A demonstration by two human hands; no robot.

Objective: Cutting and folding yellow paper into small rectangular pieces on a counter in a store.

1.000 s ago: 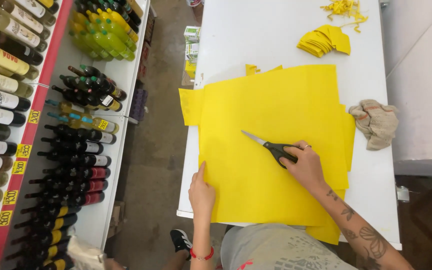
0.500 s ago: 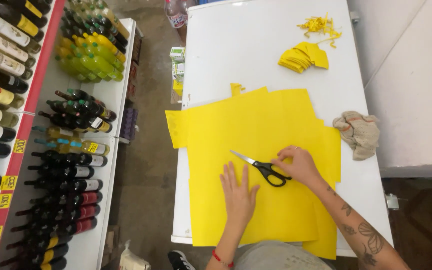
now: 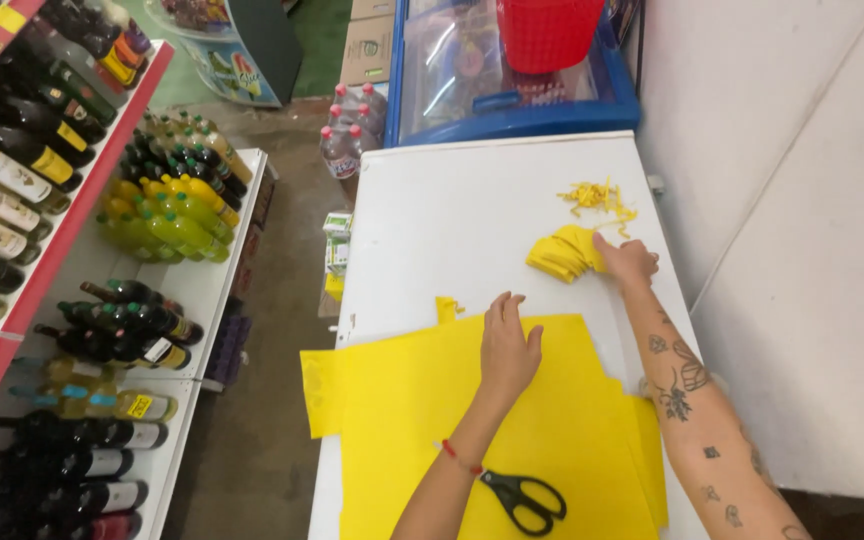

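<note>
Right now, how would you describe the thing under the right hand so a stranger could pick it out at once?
On the white table, look toward the far right side, beyond the big yellow sheets. The right hand rests on a small stack of cut yellow pieces, fanned out. Unlike the loose yellow scraps just beyond it, it is a tidy, layered pile.

Red basket (image 3: 550, 30) on a blue freezer (image 3: 512, 95), bottle shelves (image 3: 72, 260) at left

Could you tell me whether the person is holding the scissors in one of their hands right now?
No, the scissors lie loose on the yellow paper, while the left hand presses the sheet and the right hand touches the small stack of yellow pieces.
</note>
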